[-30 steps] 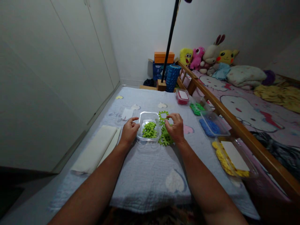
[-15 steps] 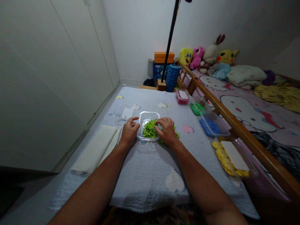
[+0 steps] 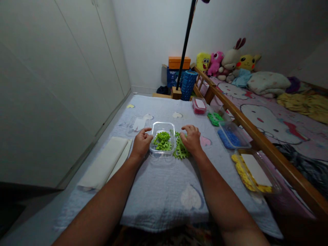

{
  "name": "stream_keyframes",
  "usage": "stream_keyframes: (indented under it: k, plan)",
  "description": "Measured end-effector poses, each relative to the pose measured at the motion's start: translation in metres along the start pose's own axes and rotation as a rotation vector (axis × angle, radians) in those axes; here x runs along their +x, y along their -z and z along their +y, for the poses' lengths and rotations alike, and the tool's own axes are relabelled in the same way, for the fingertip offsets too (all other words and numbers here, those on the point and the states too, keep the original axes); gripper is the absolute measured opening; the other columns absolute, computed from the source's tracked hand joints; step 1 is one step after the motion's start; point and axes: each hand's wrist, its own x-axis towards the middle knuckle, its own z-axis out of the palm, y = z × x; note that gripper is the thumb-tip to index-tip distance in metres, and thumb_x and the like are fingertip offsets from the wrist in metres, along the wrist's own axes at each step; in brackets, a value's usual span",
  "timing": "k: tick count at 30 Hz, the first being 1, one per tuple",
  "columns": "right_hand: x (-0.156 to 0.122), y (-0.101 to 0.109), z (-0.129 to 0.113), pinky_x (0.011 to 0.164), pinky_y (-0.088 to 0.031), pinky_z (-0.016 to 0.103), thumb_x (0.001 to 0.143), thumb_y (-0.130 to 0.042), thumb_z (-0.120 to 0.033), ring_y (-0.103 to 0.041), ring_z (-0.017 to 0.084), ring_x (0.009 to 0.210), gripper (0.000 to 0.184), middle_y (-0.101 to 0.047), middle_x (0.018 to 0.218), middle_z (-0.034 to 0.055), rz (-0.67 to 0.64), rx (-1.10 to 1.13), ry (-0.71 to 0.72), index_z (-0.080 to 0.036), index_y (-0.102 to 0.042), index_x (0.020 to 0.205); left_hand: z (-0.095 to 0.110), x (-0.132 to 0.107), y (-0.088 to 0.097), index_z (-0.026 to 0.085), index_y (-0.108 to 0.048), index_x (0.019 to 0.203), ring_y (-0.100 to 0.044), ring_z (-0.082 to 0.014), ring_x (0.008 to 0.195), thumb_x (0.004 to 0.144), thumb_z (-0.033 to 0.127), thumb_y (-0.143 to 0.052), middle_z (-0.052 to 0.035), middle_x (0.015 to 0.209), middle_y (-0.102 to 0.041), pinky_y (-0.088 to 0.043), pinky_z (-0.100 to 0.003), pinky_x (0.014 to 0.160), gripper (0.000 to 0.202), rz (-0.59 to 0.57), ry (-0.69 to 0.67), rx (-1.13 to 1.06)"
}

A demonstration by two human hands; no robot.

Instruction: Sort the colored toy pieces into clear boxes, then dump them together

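A clear plastic container (image 3: 162,125) stands on the cloth between my hands, with a heap of lime-green notched pieces (image 3: 163,139) inside. My left hand (image 3: 141,142) is at its left wall, thumb and index finger bent against the rim, the other fingers curled. To the right of the container, more lime-green notched pieces (image 3: 180,147) lie spread on the cloth. Over their right side is my right hand (image 3: 191,138), thumb and fingers apart with nothing visible between them. It hides some of these pieces.
Along the right side stand clear boxes with red (image 3: 199,106), green (image 3: 215,119), blue (image 3: 230,136) and yellow (image 3: 249,174) pieces, beside a wooden bed rail (image 3: 246,119). A folded cream cloth (image 3: 105,162) lies at the left. Behind the table rises a black pole (image 3: 185,48).
My right hand has moved right, from over the container to the loose lime-green pieces, with its fingers apart. The heap in the container looks lower and more spread. My left hand has stayed.
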Motion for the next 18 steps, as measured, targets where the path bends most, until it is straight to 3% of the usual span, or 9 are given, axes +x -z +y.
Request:
stream_keyframes:
  k: [3,7,18]
  plan:
    - [-0.0006,-0.0007,0.0022,0.104,-0.041,0.044,0.092,-0.061,-0.03,-0.055,0.032,0.125,0.043,-0.067,0.138,0.0136,-0.13,-0.126,-0.062,-0.022,-0.07,0.134,-0.0003,0.0001,0.0,0.012,-0.067,0.124,-0.033,-0.011,0.052,0.075,0.036,-0.064,0.0094,0.059,-0.038,-0.027,-0.024,0.051,0.054,0.002,-0.002,0.003]
    - [-0.002,-0.0018,0.0002,0.1,-0.042,0.044,0.094,-0.059,-0.033,-0.058,0.033,0.123,0.039,-0.07,0.132,0.0134,-0.287,-0.206,-0.056,-0.023,-0.072,0.13,-0.001,0.0006,-0.0004,0.012,-0.067,0.124,-0.033,-0.011,0.052,0.075,0.036,-0.064,0.0097,0.059,-0.038,-0.027,-0.023,0.051,0.054,0.003,0.0,-0.002]
    - [-0.0004,-0.0048,0.0005,0.1,-0.039,0.041,0.094,-0.057,-0.025,-0.057,0.03,0.121,0.033,-0.071,0.128,0.0122,-0.3,-0.154,-0.014,-0.023,-0.075,0.122,-0.0005,0.0003,-0.0008,0.013,-0.067,0.122,-0.034,-0.0109,0.051,0.073,0.035,-0.065,0.0096,0.059,-0.039,-0.027,-0.023,0.051,0.054,0.011,0.006,-0.022]
